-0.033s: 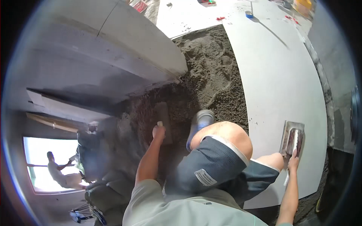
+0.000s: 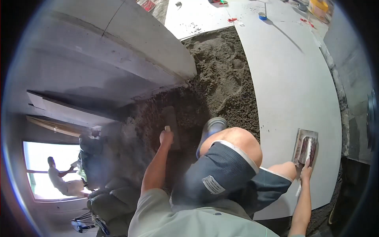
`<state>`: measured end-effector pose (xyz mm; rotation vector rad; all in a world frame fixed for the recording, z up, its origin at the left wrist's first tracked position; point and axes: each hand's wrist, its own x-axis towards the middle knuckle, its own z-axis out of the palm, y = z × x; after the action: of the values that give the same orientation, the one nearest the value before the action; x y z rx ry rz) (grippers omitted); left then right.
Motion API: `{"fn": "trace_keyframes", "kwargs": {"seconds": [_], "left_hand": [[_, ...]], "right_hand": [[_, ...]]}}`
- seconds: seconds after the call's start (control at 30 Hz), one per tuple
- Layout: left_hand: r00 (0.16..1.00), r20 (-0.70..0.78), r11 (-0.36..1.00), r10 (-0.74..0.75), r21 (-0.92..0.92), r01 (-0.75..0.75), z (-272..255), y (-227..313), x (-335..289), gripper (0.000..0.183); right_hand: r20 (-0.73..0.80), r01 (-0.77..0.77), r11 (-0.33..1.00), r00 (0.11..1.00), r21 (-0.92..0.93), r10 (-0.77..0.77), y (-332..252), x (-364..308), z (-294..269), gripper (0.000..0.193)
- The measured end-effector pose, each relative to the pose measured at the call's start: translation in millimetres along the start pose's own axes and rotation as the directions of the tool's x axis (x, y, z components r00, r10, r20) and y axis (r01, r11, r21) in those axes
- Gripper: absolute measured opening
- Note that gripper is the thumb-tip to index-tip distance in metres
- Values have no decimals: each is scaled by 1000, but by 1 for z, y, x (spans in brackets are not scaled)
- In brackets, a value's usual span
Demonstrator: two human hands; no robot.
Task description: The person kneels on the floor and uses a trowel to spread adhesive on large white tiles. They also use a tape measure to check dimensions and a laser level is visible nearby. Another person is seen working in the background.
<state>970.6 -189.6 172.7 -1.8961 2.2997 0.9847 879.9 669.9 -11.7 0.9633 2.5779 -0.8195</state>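
Note:
My left hand (image 2: 166,138) is closed around the pale handle of a flat trowel (image 2: 170,115). Its dark blade lies on the shaded mortar bed (image 2: 221,75), and part of its outline is hard to make out there. On the right, my right hand (image 2: 306,172) grips a second trowel (image 2: 301,138), a metal one with a light handle, over the large white tile (image 2: 284,87). That blade looks to be resting on the tile, beside my knee. My boot (image 2: 215,125) stands between the hands, at the mortar's edge.
A wall end (image 2: 173,59) juts in at upper left. Blue tape (image 2: 262,16), red clips (image 2: 232,19) and a yellow bucket (image 2: 318,8) sit at the far end. At lower left, another person (image 2: 59,177) is by a bright window, near stacked grey bags (image 2: 108,203).

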Motion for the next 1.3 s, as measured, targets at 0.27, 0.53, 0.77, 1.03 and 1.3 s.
{"fn": "trace_keyframes", "kwargs": {"seconds": [0.27, 0.53, 0.77, 1.03, 1.3], "left_hand": [[917, 21, 755, 399, 560, -341, 18, 66, 80, 49], [729, 306, 181, 613, 843, -506, 69, 189, -7, 38], [189, 629, 33, 754, 251, -967, 266, 314, -83, 63], [80, 504, 32, 860, 102, -994, 439, 352, -112, 90], [136, 411, 135, 901, 33, -990, 462, 349, -108, 84]], "right_hand": [[126, -112, 978, 988, 175, 91, -11, -19, -18, 84], [-14, -33, 999, 999, -7, 33, -22, -31, -13, 91], [19, -27, 994, 1000, 105, 25, -29, -44, -30, 78], [160, -324, 927, 942, 191, 297, -135, -79, -70, 68], [-324, -25, 918, 932, 395, 165, -212, -126, -31, 55]]}}
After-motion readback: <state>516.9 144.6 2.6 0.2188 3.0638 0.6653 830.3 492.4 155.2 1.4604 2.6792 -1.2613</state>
